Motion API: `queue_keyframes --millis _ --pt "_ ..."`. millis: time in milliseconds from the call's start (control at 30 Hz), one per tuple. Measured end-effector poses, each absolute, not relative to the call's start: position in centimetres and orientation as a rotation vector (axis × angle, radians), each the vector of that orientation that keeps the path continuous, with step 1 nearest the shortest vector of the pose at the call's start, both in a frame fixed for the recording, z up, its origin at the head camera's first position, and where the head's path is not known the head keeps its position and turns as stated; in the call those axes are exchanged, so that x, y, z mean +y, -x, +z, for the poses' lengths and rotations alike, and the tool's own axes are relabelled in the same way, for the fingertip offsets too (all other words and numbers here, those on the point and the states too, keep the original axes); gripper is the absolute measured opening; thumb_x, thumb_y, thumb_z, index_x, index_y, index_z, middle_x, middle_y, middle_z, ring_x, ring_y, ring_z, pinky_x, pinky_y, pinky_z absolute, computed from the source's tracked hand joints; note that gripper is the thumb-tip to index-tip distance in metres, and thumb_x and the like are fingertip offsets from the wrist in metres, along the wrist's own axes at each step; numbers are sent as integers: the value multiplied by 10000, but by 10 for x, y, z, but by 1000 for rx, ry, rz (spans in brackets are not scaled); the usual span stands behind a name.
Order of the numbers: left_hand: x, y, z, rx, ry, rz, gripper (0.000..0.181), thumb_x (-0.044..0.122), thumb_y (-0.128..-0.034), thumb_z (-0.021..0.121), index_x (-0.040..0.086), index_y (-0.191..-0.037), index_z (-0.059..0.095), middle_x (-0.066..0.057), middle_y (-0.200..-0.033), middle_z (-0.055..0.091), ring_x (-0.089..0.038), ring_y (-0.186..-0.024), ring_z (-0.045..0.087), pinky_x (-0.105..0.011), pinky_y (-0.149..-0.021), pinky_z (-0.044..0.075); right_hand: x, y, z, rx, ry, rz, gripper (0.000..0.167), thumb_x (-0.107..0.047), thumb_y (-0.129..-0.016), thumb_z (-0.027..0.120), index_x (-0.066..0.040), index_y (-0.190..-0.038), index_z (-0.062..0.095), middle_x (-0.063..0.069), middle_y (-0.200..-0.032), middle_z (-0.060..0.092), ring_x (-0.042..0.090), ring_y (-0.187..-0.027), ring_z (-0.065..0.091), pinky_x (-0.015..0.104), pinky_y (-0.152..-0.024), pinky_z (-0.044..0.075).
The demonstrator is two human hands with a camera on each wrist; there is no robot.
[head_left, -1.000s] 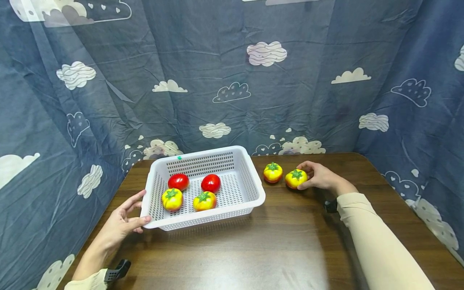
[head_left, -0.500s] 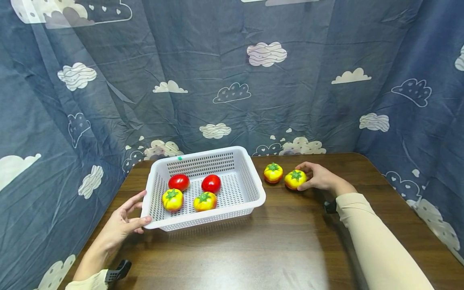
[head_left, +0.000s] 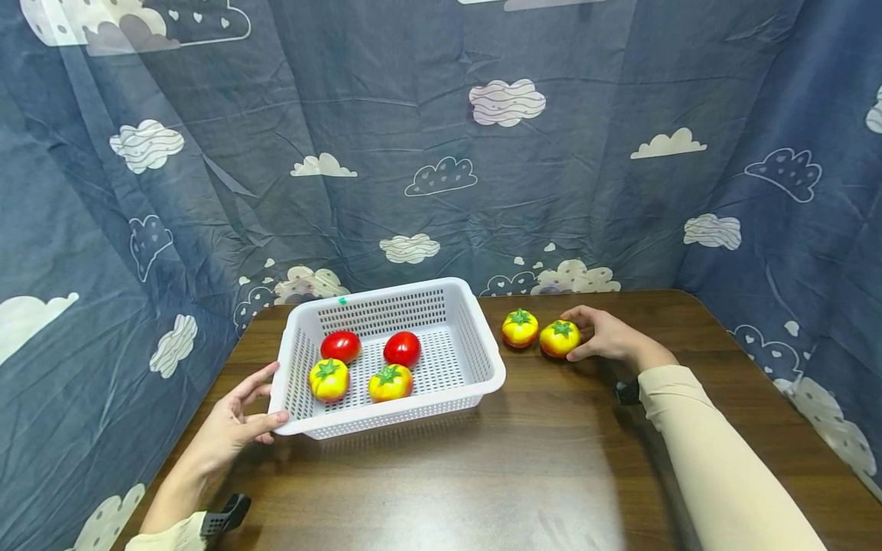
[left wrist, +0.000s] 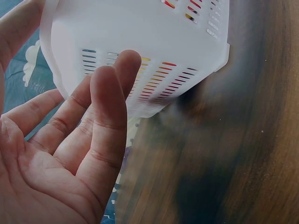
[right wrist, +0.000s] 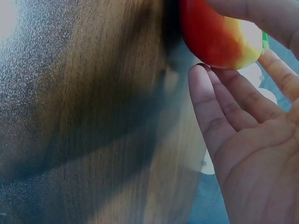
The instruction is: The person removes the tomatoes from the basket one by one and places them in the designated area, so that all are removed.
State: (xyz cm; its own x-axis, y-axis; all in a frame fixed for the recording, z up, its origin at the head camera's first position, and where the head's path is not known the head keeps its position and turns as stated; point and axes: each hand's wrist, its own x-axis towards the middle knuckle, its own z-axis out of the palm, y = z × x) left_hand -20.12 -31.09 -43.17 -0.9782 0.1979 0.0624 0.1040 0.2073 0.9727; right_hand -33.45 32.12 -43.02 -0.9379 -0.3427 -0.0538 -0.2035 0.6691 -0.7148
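Observation:
A white perforated plastic basket (head_left: 386,405) stands tilted in angle on the left half of the table. Two yellow-and-red tomatoes with green tops, one the near-left tomato (head_left: 329,380), and two plain red ones, including the right-hand red tomato (head_left: 403,349), lie inside. My left hand (head_left: 223,428) holds the basket's left end, thumb at the rim and fingers by the outer wall (left wrist: 135,23). Right of the basket, my right hand (head_left: 606,337) grips a yellow-and-red tomato (head_left: 560,338) between thumb and fingers. In the right wrist view this tomato (right wrist: 219,39) shows its red underside.
Another yellow-and-red tomato (head_left: 520,328) sits between the basket and the gripped one, close to both. The brown wooden table (head_left: 510,474) stretches toward me. A blue cloud-patterned curtain (head_left: 386,138) hangs behind the table and along its sides.
The gripped tomato has shifted very slightly left with my right hand, nearer the other loose tomato. The basket and my left hand hold still.

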Motion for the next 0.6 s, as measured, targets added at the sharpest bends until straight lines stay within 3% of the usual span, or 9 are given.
queue_keyframes --millis 367,600 --pt "-311 201 -432 2382 -284 1901 832 -20 -961 744 45 -1668 310 115 -1205 689 -120 -798 748 -305 -650 613 325 335 -419 2668 423 -1131 875 -53 -843 867 81 -1548 366 449 -1490 500 601 -1344 566 677 -1130 484" --pt "-311 201 -431 2390 -279 1894 835 -15 -961 746 36 -1669 304 112 -1205 686 -125 -791 747 -307 -650 611 323 337 -401 2768 424 -1047 850 -121 -839 891 29 -1535 427 384 -1573 449 618 -1429 462 731 -1143 436"
